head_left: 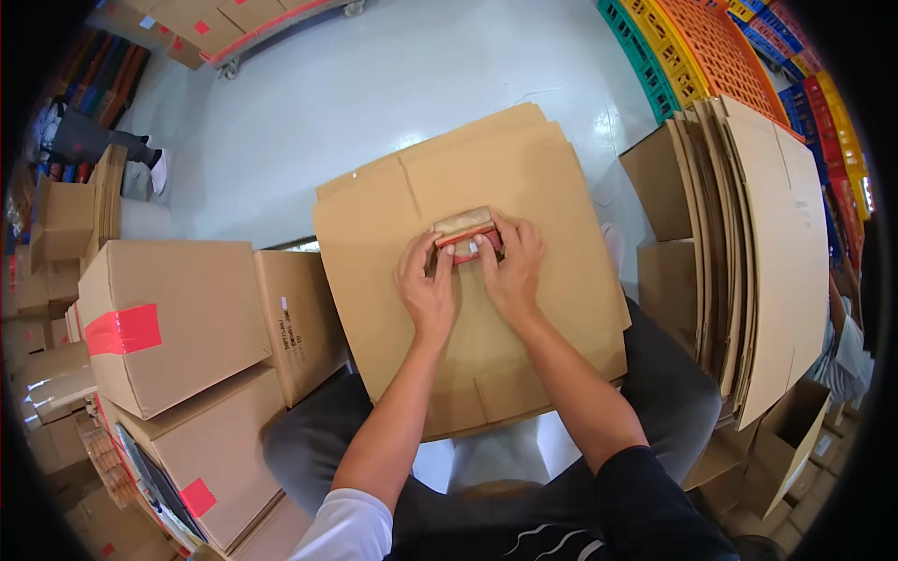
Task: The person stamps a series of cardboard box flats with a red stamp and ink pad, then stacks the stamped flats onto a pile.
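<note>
A small red-and-tan block-shaped object (465, 224), perhaps a little pack, is held between my two hands over a stack of flat cardboard sheets (505, 346). My left hand (427, 279) grips its left end, the thumb on its near side. From the other end, my right hand (513, 266) closes round it, with the thumb pressed beside a small white patch. The fingers cover both ends, and its exact kind does not show.
Closed brown cartons (192, 323) with red labels stand at my left. Folded cardboard sheets (776, 234) lean upright on my right, in front of colourful plastic crates (716, 56). A loaded trolley (271, 23) stands beyond the pale floor (374, 84). Another person's legs (103, 140) show far left.
</note>
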The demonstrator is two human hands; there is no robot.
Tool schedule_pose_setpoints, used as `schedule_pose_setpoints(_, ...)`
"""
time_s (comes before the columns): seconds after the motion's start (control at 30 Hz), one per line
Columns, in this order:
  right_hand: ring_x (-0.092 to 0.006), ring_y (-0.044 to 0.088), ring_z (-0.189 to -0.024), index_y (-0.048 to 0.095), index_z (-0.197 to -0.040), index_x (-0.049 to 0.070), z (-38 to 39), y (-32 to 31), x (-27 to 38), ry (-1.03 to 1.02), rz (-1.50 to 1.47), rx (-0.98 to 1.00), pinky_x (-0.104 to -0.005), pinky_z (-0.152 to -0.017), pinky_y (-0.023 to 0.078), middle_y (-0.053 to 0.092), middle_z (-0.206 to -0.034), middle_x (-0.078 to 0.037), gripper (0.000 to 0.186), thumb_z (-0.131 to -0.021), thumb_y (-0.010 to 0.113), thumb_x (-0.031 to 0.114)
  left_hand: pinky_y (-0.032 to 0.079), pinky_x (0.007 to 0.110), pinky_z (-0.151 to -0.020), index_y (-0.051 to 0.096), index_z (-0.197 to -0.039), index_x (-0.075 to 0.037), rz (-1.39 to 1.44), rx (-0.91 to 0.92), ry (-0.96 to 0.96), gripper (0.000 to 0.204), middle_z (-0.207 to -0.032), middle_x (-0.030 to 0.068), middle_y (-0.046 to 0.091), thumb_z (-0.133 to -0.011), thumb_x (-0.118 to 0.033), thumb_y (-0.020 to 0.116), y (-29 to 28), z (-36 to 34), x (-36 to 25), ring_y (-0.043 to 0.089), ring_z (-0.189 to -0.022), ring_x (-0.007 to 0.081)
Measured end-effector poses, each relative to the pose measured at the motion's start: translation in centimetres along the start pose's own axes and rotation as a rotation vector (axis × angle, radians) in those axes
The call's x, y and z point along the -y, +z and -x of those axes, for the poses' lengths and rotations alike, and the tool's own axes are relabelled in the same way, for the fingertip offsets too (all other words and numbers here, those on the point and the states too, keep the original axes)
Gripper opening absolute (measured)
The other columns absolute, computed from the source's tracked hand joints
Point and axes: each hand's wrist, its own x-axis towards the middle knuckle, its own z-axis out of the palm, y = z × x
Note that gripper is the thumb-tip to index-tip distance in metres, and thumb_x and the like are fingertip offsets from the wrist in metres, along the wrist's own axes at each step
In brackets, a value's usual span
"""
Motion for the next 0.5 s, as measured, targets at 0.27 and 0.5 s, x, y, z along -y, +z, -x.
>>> schedule_pose_setpoints(0.27, -0.0288, 0.055, -0.105, 0.065, -0.124, 0.005, -0.1, 0.44, -0.48, -0.024, 0.102, 0.019, -0.0457, -0.096, 0.037, 0.059, -0.101, -0.009, 0.043, -0.086, 0.075, 0.023, 0.038, 0.041, -0.107, 0.071, -0.115, -0.007, -0.094, -0.042, -0.001, 0.027, -0.123, 0.0109, 0.069, -0.092, -0.02, 0.071, 0.65, 0.1, 0.24, 0.06, -0.12, 0.0285)
schedule_pose_setpoints(0.5, -0.0289, 0.054, -0.107, 0.064, -0.127, 0.005, -0.18, 0.27, -0.12, -0.057, 0.137, 0.039, -0.0467, -0.097, 0.036, 0.06, -0.103, -0.009, 0.047, -0.086, 0.075, 0.025, 0.037, 0.041, -0.106, 0.069, -0.115, -0.006, -0.135, -0.037, 0.019, 0.027, -0.122, 0.0113, 0.07, -0.093, -0.022, 0.069, 0.52, 0.06, 0.02, 0.06, -0.12, 0.0288)
